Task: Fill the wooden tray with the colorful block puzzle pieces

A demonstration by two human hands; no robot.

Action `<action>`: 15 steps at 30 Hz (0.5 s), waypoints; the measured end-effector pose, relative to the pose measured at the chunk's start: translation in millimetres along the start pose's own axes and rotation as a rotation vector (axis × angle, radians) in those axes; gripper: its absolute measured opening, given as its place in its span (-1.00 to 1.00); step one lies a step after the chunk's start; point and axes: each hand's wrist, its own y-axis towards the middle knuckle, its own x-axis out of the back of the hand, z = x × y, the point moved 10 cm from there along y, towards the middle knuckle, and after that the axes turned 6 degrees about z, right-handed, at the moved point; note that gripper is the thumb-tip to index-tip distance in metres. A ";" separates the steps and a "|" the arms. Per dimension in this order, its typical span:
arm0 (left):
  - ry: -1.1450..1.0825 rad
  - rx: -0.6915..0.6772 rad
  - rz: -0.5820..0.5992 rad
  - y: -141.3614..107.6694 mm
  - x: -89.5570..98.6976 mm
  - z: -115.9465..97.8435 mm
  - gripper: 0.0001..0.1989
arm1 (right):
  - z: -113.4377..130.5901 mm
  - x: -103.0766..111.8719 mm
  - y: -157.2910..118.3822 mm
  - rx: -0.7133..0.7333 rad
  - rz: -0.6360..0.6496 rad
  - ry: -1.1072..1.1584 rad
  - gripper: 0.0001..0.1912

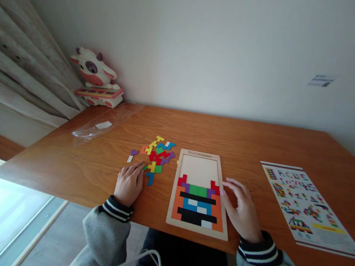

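Coloured puzzle pieces lie in a loose pile (158, 169) left of a wooden puzzle board (202, 154). The board's lower part holds red, purple, green, orange, blue, white and black pieces; its upper part shows bare wood. At the pile's lower left, my left hand (129, 183) rests on the table, its fingers close together over a small green piece (144, 168) that is partly hidden. My right hand (240, 204) is at the board's right edge, thumb and fingers apart, with nothing visible between them.
A printed pattern sheet (310, 208) lies on the table (258, 141) at the right. Clear plastic packaging (89, 131) is at the left. A cow-shaped toy keyboard (97, 79) stands at the back left corner, near a curtain (24, 55). White cables (153, 252) hang below the front edge.
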 end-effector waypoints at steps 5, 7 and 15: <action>-0.004 0.007 -0.045 -1.6 7.0 -0.2 -0.70 | -2.4 -0.3 -0.1 -0.012 0.002 0.008 -0.72; -0.010 0.001 -0.060 -1.8 9.0 -1.0 -0.68 | -1.3 0.5 0.2 -0.007 -0.002 0.006 -0.72; -0.048 0.034 -0.049 -0.8 9.5 1.0 -0.70 | 1.4 3.0 0.5 -0.014 -0.014 0.009 -0.72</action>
